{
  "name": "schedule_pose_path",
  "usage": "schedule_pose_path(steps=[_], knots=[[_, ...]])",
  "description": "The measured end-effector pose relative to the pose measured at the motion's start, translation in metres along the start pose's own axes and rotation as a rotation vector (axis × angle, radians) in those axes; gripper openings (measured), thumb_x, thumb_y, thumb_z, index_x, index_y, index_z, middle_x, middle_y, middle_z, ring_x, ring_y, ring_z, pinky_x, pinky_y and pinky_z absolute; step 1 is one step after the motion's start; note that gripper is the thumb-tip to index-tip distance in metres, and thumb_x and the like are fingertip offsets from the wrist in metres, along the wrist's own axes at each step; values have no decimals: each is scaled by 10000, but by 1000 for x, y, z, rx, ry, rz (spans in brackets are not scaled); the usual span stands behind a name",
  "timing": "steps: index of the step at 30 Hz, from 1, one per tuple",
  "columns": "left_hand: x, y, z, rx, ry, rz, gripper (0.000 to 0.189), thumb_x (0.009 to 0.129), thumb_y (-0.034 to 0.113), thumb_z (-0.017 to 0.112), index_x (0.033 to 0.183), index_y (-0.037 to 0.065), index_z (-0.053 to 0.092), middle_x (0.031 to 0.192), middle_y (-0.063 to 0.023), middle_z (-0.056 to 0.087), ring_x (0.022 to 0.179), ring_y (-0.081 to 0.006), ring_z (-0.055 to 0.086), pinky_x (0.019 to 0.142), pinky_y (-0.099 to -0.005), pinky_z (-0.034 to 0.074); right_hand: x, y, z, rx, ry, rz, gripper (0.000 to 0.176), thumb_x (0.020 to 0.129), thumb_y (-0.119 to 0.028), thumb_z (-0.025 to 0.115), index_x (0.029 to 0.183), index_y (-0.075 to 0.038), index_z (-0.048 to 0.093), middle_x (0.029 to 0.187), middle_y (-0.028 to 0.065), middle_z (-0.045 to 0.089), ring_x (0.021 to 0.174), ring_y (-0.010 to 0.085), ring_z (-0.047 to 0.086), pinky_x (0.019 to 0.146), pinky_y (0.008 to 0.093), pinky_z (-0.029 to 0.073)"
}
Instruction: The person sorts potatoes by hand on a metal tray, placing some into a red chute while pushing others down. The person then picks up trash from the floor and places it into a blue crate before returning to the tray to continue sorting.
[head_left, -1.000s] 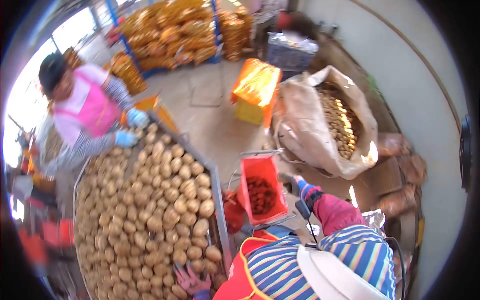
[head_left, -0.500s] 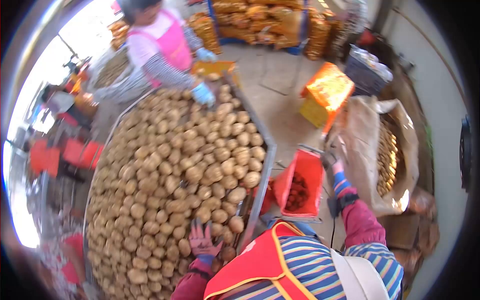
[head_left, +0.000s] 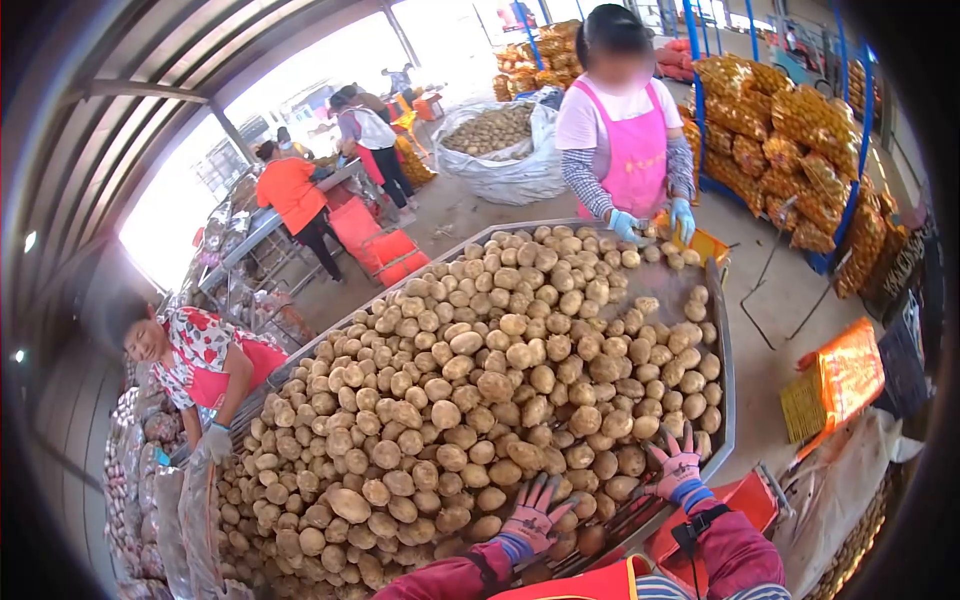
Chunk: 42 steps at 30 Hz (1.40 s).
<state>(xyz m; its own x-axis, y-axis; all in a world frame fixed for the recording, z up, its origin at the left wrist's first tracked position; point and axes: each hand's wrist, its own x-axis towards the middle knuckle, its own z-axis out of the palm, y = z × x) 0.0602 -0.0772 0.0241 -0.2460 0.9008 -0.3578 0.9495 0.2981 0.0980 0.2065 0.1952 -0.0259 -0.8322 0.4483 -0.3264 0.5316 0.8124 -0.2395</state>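
Pink-gloved left hand (head_left: 533, 517): fingers spread apart, back of the hand upward, at the near side among the potatoes (head_left: 447, 414); nothing shows clasped, and how firmly the palm rests cannot be told.
Pink-gloved right hand (head_left: 677, 474): fingers fanned wide apart at the near right potatoes, close to the table rim (head_left: 730, 395); no grip on any shows.
Potatoes: loosely piled across the broad table, beneath and ahead of both hands, running to the far and left sides.
Work at the potatoes: judging by the open fingers, a reaching or spreading step, with none lifted.
Grip on a single potato: the next move, if it is to raise one, calls for curling the fingers around it without dragging its crowded neighbours; moving several calls for a flat palm.
Red bucket (head_left: 752, 497): just outside the rim at near right, partly hidden.
Pink-aproned co-worker (head_left: 632, 150): at the far right side, blue gloves (head_left: 626, 226) by the potatoes there.
Person in a floral top (head_left: 195, 345): at the left, a grey glove (head_left: 215, 442) beside the potatoes.
White sack (head_left: 515, 183): farther off, beyond the table, holding more round produce.
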Motion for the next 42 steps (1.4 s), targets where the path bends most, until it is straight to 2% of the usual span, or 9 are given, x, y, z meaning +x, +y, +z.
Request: schedule_pose_path(steps=[18, 24, 26, 32, 34, 35, 37, 39, 42], knots=[[174, -43, -53, -85, 146, -158, 667, 670, 446, 709, 1300, 331, 520, 1525, -145, 169, 1385, -413, 142, 1118, -552, 74, 166, 42, -39, 88, -62, 158, 1132, 525, -488, 839, 1461, -333, 224, 1555, 24, 106, 1412, 416, 7, 1069, 638, 225], [243, -56, -18, -39, 376, 16, 614, 731, 379, 633, 1325, 401, 476, 1496, -207, 167, 1378, -435, 123, 1076, -614, 120, 211, 53, -58, 160, 31, 218, 1015, 609, -330, 790, 1451, -369, 224, 1555, 16, 112, 1410, 388, 116, 1060, 587, 294], [238, -47, -68, 30, 132, -32, 686, 729, 355, 634, 1374, 406, 406, 1488, -211, 181, 1379, -429, 128, 1089, -594, 121, 226, 57, -52, 169, 41, 282, 916, 684, -237, 727, 1453, -334, 238, 1554, 26, 122, 1412, 355, 150, 1057, 560, 317], [237, -28, -95, 4, 220, -209, 665, 776, 400, 566, 1402, 394, 343, 1466, -230, 221, 1360, -434, 185, 1090, -579, 152, 175, 68, -43, 328, 370, -16, 608, 761, -228, 633, 1334, -136, 453, 1405, 146, 414, 1320, 350, 341, 1055, 512, 303], [210, -12, -65, -92, 540, 89, 677, 768, 469, 542, 1403, 292, 386, 1491, -213, 199, 1347, -475, 195, 1076, -630, 104, 117, 78, -35, 231, 506, 20, 646, 737, -235, 662, 1332, -102, 449, 1375, 193, 421, 1310, 393, 330, 1105, 508, 207], [184, 15, -83, -31, 150, 126, 829, 762, 614, 501, 1455, 205, 301, 1521, -216, 146, 1376, -490, 110, 1090, -614, -2, 87, 81, -30, 202, 571, 57, 729, 700, -272, 699, 1345, -76, 421, 1383, 235, 388, 1320, 406, 305, 1115, 515, 187], [173, 42, -22, -177, 85, 494, 857, 678, 580, 558, 1417, 194, 357, 1514, -207, 177, 1410, -404, 113, 1087, -639, -12, 43, 82, -29, 194, 299, 283, 877, 666, -365, 732, 1400, -78, 345, 1474, 253, 211, 1360, 440, 190, 1139, 512, 119], [188, 73, 110, -151, 585, 861, 814, 606, 461, 664, 1341, 209, 425, 1492, -193, 234, 1408, -390, 146, 1082, -656, 53, 28, 71, -13, 111, 269, 312, 893, 670, -388, 730, 1411, -86, 334, 1488, 253, 170, 1371, 445, 147, 1141, 515, 94], [211, 76, 155, -147, 338, 922, 860, 573, 509, 715, 1343, 238, 446, 1500, -180, 209, 1402, -375, 159, 1072, -668, 67, 46, 70, 0, 73, 247, 386, 906, 693, -431, 713, 1437, -110, 307, 1510, 259, 95, 1388, 461, 52, 1140, 528, 35]])
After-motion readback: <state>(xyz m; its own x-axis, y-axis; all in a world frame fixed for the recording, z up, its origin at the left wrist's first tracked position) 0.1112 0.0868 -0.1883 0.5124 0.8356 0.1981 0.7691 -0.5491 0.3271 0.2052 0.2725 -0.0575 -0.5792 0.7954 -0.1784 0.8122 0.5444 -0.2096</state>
